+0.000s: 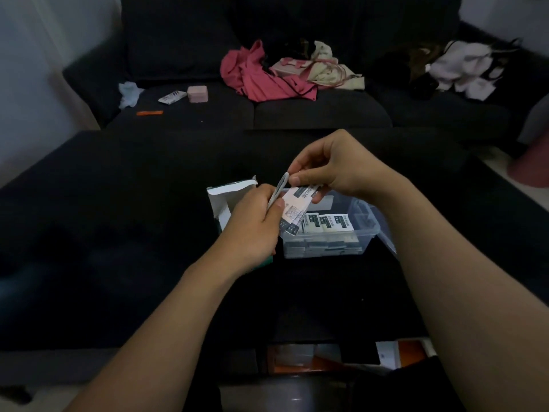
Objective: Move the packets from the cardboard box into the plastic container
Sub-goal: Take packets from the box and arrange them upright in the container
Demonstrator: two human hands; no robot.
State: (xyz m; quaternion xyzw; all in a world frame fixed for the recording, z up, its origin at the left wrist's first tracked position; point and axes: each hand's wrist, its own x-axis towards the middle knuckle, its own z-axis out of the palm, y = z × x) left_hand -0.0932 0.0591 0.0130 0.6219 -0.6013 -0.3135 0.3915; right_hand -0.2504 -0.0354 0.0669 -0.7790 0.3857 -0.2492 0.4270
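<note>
An open white-and-green cardboard box (223,200) stands on the black table, partly hidden behind my left hand (252,224). Right of it sits a clear plastic container (367,230) with several white packets (326,223) stacked inside. My left hand grips a thin bunch of packets (277,188) seen edge-on. My right hand (332,165) pinches the top of one white printed packet (294,208) that hangs over the container's left end, between both hands.
The black table (118,233) spreads wide around the box and container. Behind it is a dark sofa (297,111) with pink clothes (261,75), a small pink box (197,93) and a loose packet (170,97). Orange and white items (401,352) lie near the table's front edge.
</note>
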